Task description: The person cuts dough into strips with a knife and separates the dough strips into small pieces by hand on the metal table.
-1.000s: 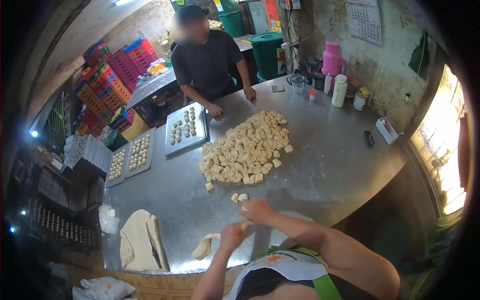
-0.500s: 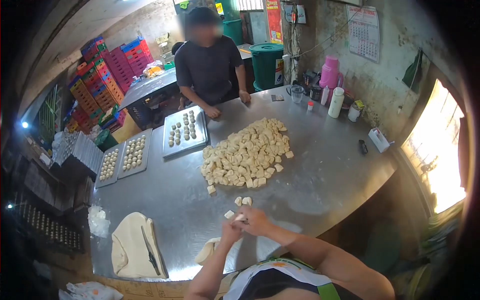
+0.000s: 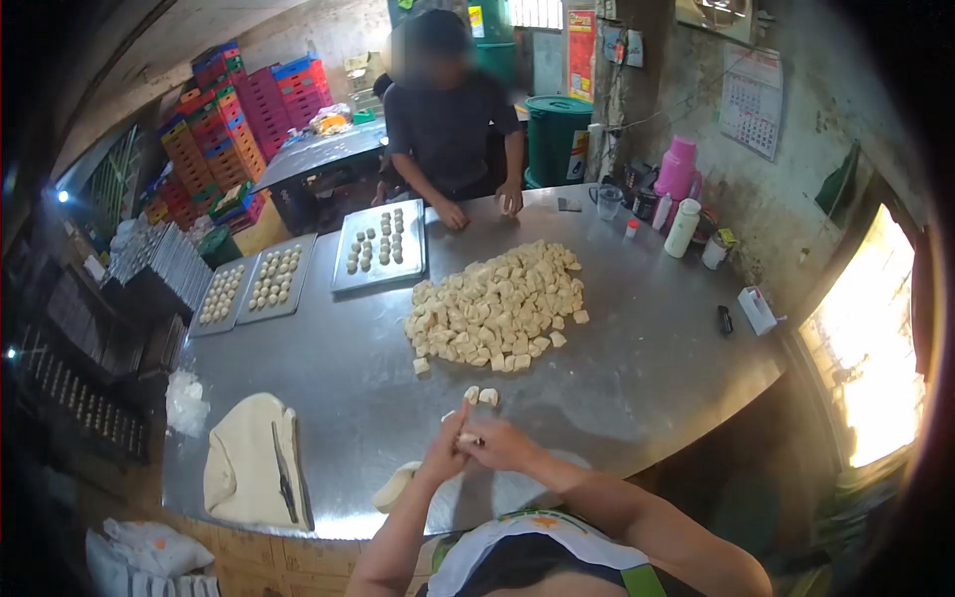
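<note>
My left hand (image 3: 446, 453) and my right hand (image 3: 500, 445) meet over the near part of the metal table, closed around a small piece of dough (image 3: 472, 438) that the fingers mostly hide. Just beyond my fingertips lie two cut dough pieces (image 3: 481, 396), and another is partly covered by my left hand. A strip of dough (image 3: 396, 488) rests beside my left forearm. Further left, a knife (image 3: 285, 473) lies on a large folded slab of dough (image 3: 239, 463). Past my hands is a big heap of cut dough pieces (image 3: 497, 308).
Trays of dough balls stand at the far left: one large tray (image 3: 343, 277) and two smaller ones. A co-worker (image 3: 448, 129) stands across the steel table (image 3: 637, 398). Flasks and jars (image 3: 682, 229) line the right wall, near a white box (image 3: 758, 310). A plastic bag (image 3: 186, 403) lies left.
The view has shifted slightly. My hands stay together on the small dough piece, with the left fingers now more upright. The co-worker's hand by the table edge has lifted a little.
</note>
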`<state>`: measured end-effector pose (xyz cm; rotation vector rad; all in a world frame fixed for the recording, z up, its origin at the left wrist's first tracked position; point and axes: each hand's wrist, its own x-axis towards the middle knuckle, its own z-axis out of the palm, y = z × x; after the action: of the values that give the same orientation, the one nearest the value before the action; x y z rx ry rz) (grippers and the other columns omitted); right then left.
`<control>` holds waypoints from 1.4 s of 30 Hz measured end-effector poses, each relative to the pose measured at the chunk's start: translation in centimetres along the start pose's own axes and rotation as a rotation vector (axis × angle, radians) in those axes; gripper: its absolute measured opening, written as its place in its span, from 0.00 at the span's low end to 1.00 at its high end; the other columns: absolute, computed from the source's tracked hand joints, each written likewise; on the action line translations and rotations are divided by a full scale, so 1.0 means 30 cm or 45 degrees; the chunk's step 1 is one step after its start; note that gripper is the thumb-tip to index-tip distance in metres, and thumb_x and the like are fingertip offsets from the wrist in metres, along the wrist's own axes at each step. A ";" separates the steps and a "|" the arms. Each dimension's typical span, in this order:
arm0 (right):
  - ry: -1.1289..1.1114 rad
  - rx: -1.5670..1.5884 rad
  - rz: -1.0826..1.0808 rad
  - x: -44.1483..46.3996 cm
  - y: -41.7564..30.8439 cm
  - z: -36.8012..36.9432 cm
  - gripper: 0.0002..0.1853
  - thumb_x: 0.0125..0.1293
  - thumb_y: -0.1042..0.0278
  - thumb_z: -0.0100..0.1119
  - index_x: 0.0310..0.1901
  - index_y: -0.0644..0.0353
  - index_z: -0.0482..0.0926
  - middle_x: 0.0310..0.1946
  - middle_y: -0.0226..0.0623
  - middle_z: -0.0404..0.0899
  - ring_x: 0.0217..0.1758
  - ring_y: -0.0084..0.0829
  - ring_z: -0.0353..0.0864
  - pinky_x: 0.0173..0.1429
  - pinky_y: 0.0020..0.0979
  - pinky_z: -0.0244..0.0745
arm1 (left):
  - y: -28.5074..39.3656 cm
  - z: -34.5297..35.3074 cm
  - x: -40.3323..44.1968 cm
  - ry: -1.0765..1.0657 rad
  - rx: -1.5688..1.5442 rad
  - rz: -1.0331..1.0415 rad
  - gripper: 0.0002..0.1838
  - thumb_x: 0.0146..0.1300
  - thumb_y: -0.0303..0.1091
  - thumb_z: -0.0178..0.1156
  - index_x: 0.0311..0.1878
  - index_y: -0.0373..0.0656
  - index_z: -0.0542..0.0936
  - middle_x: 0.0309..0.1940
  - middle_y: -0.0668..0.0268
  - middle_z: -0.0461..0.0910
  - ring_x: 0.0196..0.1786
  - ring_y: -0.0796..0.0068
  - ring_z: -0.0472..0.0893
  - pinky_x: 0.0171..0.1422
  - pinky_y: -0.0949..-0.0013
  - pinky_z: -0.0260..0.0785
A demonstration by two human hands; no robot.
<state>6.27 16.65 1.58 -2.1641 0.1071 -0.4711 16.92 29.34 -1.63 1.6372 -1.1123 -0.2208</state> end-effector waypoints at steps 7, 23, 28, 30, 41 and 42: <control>-0.165 -0.464 0.308 0.036 0.130 -0.060 0.21 0.61 0.50 0.65 0.49 0.55 0.78 0.40 0.47 0.81 0.45 0.52 0.82 0.46 0.47 0.76 | 0.124 0.038 -0.042 -0.391 0.413 -0.410 0.21 0.65 0.29 0.60 0.62 0.44 0.77 0.33 0.52 0.84 0.41 0.50 0.84 0.48 0.57 0.74; -0.097 -0.018 0.032 0.018 -0.022 -0.029 0.24 0.61 0.50 0.64 0.51 0.59 0.78 0.46 0.49 0.80 0.51 0.50 0.81 0.53 0.45 0.76 | -0.101 0.041 -0.092 -0.010 -0.072 -0.268 0.17 0.64 0.32 0.58 0.56 0.45 0.82 0.34 0.49 0.82 0.41 0.49 0.83 0.51 0.56 0.74; -0.230 -0.562 0.538 0.023 0.121 -0.003 0.21 0.61 0.55 0.66 0.51 0.58 0.78 0.47 0.49 0.81 0.50 0.51 0.81 0.52 0.44 0.77 | 0.102 -0.052 -0.060 -0.446 0.097 -0.225 0.17 0.65 0.33 0.57 0.57 0.46 0.81 0.34 0.49 0.82 0.44 0.49 0.84 0.54 0.55 0.74; -0.017 -0.590 0.415 -0.008 0.155 0.016 0.19 0.60 0.62 0.68 0.52 0.57 0.80 0.43 0.49 0.83 0.48 0.50 0.83 0.50 0.42 0.78 | 0.068 -0.080 -0.063 -0.489 -0.007 -0.198 0.17 0.65 0.33 0.57 0.57 0.46 0.81 0.34 0.49 0.82 0.45 0.49 0.84 0.54 0.54 0.74; 0.064 -0.208 0.075 0.055 -0.026 0.080 0.21 0.60 0.52 0.67 0.50 0.56 0.79 0.42 0.44 0.83 0.44 0.50 0.83 0.48 0.45 0.78 | -0.155 -0.078 -0.041 -0.247 -0.131 -0.201 0.20 0.63 0.29 0.58 0.59 0.47 0.81 0.38 0.52 0.83 0.43 0.55 0.85 0.49 0.57 0.75; 0.078 -0.280 0.176 0.061 -0.015 0.073 0.21 0.60 0.52 0.68 0.50 0.56 0.79 0.42 0.44 0.83 0.44 0.50 0.83 0.48 0.45 0.78 | -0.130 -0.074 -0.032 -0.231 -0.133 -0.202 0.20 0.63 0.29 0.58 0.59 0.47 0.81 0.38 0.52 0.83 0.43 0.55 0.85 0.49 0.57 0.75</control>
<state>8.75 18.15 1.32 -2.3380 0.3545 -0.4637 19.94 31.41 -4.39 1.6364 -1.0872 -0.5317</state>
